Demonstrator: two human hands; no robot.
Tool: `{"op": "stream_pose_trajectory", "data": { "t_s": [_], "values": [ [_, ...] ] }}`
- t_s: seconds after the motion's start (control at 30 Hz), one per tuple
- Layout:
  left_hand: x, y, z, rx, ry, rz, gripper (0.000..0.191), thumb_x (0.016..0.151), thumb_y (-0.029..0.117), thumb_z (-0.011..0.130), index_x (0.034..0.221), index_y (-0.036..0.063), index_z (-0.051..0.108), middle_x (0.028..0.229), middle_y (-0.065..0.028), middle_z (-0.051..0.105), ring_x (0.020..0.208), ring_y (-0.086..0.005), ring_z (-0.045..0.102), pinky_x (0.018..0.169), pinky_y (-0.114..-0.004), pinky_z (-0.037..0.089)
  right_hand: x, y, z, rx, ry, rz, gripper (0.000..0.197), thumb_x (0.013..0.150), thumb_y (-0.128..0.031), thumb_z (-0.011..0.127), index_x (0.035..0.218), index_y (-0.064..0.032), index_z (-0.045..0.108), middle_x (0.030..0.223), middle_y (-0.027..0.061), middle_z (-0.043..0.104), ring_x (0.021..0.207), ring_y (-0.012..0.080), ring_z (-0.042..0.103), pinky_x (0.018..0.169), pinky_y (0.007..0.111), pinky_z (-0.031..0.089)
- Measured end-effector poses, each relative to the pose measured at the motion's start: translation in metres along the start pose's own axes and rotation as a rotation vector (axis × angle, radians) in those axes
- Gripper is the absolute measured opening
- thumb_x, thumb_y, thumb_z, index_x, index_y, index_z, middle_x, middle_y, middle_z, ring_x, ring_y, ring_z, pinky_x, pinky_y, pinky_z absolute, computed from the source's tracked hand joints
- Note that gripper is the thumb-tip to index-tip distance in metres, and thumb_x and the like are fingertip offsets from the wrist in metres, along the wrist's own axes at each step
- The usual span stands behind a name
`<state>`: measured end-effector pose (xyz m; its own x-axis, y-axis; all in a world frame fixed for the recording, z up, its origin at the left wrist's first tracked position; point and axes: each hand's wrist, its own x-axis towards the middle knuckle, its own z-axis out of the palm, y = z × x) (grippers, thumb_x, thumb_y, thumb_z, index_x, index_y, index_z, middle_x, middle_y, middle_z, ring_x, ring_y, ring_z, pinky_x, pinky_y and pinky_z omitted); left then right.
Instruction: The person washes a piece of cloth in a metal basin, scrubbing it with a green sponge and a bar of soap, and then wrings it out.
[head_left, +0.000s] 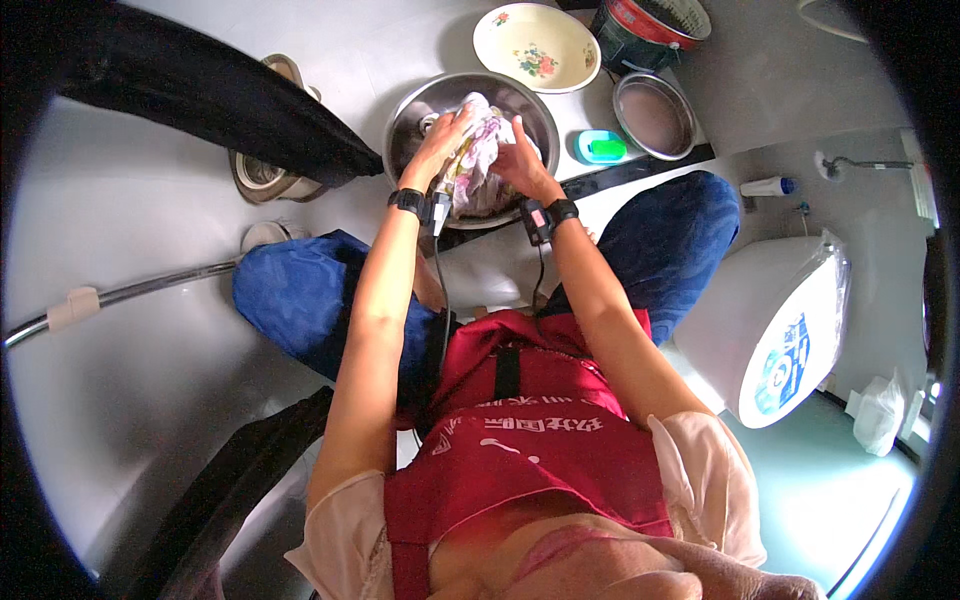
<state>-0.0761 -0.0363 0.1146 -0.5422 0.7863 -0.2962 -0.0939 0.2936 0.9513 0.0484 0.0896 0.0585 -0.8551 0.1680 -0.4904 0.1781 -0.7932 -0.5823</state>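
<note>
A round stainless steel basin (549, 112) stands on the floor before me, with a bunched, patterned white cloth (480, 150) in it. The cloth has purple and yellow parts and hangs towards the near rim. From the left, my left hand (442, 142) holds the cloth, its fingers against the top of the bunch. My right hand (525, 161) is on the cloth's right side, thumb raised and the other fingers partly hidden by the cloth and hand. Both wrists wear black straps with small devices and cables.
A flowered enamel basin (491, 45), a bucket (637, 45), a metal bowl of cloudy liquid (652, 116) and a blue soap dish with a green bar (604, 148) stand beyond, to the right. A toilet (720, 322) is at right; a metal pole (172, 277) lies left.
</note>
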Motion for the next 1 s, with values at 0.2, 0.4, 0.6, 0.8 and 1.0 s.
{"op": "stream_pose_trajectory", "data": {
  "t_s": [0.2,0.4,0.6,0.8,1.0],
  "values": [
    [0.009,0.006,0.019,-0.016,0.061,0.109,0.05,0.099,0.043,0.051,0.11,-0.0042,0.063,0.097,-0.0061,0.069,0.083,-0.0166,0.064,0.077,-0.032,0.05,0.013,-0.042,0.019,0.385,-0.266,-0.201,0.042,0.098,-0.03,0.049,0.131,-0.0048,0.053,0.127,0.0145,0.061,0.115,0.0283,0.059,0.102,0.042,0.044],
    [-0.017,0.029,0.021,0.639,0.491,0.31,0.027,0.087,0.022,0.067,0.103,0.0001,0.064,0.1,-0.0187,0.067,0.09,-0.0329,0.066,0.079,-0.037,0.051,0.006,-0.046,0.025,0.4,-0.23,-0.163,0.04,0.1,-0.03,0.047,0.128,-0.002,0.053,0.125,0.013,0.062,0.115,0.0253,0.059,0.102,0.04,0.045],
    [-0.013,0.036,-0.001,0.26,0.384,0.309,0.026,0.08,0.011,0.076,0.1,0.0029,0.062,0.089,-0.0032,0.065,0.083,-0.0104,0.061,0.075,-0.026,0.049,0.006,-0.036,0.017,0.42,-0.172,-0.165,0.038,0.099,-0.03,0.052,0.127,-0.0037,0.055,0.123,0.0102,0.063,0.113,0.0229,0.06,0.101,0.04,0.046],
    [-0.025,0.021,0.004,-0.108,0.287,0.258,0.031,0.083,0.015,0.077,0.105,0.0036,0.058,0.099,-0.0021,0.06,0.091,-0.009,0.056,0.08,-0.023,0.046,-0.004,-0.048,0.041,0.596,-0.382,-0.288,0.054,0.101,-0.043,0.039,0.127,0.0018,0.051,0.128,0.0195,0.058,0.121,0.0333,0.053,0.108,0.045,0.039],
    [-0.02,-0.01,0.037,-0.049,0.026,0.165,0.077,0.071,0.034,0.086,0.132,0.0029,0.052,0.124,-0.0058,0.06,0.11,-0.0142,0.055,0.095,-0.03,0.044,0.009,-0.049,0.05,0.795,-0.293,-0.305,0.037,0.095,-0.027,0.06,0.114,0.005,0.057,0.075,0.0022,0.054,0.072,0.0172,0.055,0.095,0.036,0.047]
  ]
}}
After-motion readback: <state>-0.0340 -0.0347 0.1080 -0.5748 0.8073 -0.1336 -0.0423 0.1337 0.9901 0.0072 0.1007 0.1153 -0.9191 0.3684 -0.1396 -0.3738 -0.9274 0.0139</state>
